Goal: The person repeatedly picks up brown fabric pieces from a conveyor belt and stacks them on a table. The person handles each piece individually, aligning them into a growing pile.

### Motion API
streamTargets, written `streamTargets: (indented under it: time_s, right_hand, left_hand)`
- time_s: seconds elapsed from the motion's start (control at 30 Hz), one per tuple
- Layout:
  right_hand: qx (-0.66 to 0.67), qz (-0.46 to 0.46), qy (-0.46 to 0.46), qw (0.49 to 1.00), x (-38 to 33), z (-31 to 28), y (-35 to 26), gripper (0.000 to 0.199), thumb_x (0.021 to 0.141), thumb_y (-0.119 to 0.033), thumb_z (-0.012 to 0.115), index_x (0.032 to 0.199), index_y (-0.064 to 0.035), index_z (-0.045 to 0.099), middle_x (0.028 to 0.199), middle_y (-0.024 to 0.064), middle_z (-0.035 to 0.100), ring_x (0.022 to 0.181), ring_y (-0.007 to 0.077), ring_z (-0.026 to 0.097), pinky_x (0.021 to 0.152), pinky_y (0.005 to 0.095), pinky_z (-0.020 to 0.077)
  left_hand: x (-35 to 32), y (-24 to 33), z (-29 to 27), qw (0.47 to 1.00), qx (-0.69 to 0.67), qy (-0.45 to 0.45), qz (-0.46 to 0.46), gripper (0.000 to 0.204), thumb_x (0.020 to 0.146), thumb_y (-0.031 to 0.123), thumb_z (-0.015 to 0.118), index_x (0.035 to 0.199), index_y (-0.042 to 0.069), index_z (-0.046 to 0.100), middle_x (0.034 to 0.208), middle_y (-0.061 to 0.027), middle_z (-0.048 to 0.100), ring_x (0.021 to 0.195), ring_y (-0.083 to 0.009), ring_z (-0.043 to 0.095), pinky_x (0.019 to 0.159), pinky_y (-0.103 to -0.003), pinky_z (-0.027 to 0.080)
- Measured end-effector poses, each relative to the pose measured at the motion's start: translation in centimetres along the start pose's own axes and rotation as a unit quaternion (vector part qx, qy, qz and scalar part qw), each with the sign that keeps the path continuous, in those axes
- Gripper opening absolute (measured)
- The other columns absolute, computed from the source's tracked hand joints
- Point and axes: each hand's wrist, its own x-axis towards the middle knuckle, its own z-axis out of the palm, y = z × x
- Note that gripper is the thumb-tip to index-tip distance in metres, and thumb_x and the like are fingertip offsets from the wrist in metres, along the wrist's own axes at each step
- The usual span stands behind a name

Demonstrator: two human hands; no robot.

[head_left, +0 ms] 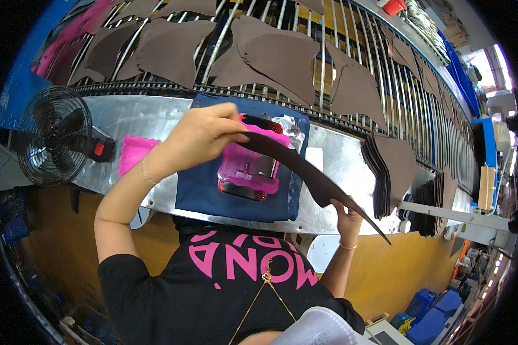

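Observation:
A thin, curved dark brown cut panel (305, 169), leather-like, is held up edge-on over the bench. My left hand (204, 129) pinches its upper left end between thumb and fingers. My right hand (346, 221) grips its lower right part, thumb and fingers closed on the edge. Beneath the panel, partly covered by it, a bright pink scalloped tray (230, 167) sits on a dark blue mat (195, 195). Red-and-black mesh ends (250, 192) show at the tray's near and far sides.
Beyond the bench, a conveyor of metal bars (213, 52) carries several brown panels (270, 54). A stack of similar panels (400, 167) stands at the right. At the left are a black fan (54, 135) and a pink piece (135, 152). A metal bar (452, 213) juts in from the right.

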Motion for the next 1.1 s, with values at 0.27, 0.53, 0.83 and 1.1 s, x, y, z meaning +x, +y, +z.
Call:
streamTargets:
  time_s: [0.27,0.53,0.83,1.1]
  right_hand:
    - [0.000,0.165,0.054,0.985,-5.6,-11.8,4.2,0.014,0.088,-0.004,0.064,0.101,0.0032,0.064,0.090,0.0029,0.065,0.084,0.0125,0.058,0.077,0.0280,0.0468]
    - [0.005,0.070,0.210,0.975,3.6,-11.2,-1.4,0.023,0.089,-0.004,0.064,0.111,0.0007,0.061,0.087,0.0026,0.063,0.078,0.0080,0.056,0.069,0.0219,0.0464]
    - [0.003,-0.053,0.306,0.951,18.5,-1.5,5.8,0.025,0.094,-0.019,0.060,0.107,0.0019,0.057,0.080,0.0062,0.065,0.067,0.0088,0.059,0.058,0.0246,0.0465]
    - [0.035,0.041,0.379,0.924,29.7,-1.9,16.0,0.028,0.091,-0.016,0.062,0.110,0.0040,0.059,0.101,0.0198,0.066,0.090,0.0303,0.062,0.083,0.0378,0.0462]
  left_hand:
    - [6.8,3.5,6.1,0.970,0.030,-0.119,0.210,0.005,0.071,0.014,0.071,0.073,0.011,0.067,0.084,-0.0057,0.050,0.084,-0.0245,0.052,0.069,-0.036,0.047]
    - [21.8,7.5,3.7,0.914,0.133,0.114,0.365,0.006,0.077,0.016,0.067,0.077,0.009,0.067,0.096,-0.0068,0.052,0.097,-0.0260,0.052,0.082,-0.039,0.044]
    - [30.2,9.0,5.3,0.821,0.342,0.216,0.403,0.013,0.080,0.022,0.063,0.074,0.018,0.073,0.113,-0.0012,0.058,0.116,-0.0217,0.052,0.094,-0.042,0.044]
    - [29.8,6.1,2.6,0.850,0.294,0.269,0.344,0.033,0.080,0.032,0.068,0.111,0.022,0.065,0.126,-0.0078,0.047,0.120,-0.0285,0.045,0.096,-0.045,0.041]
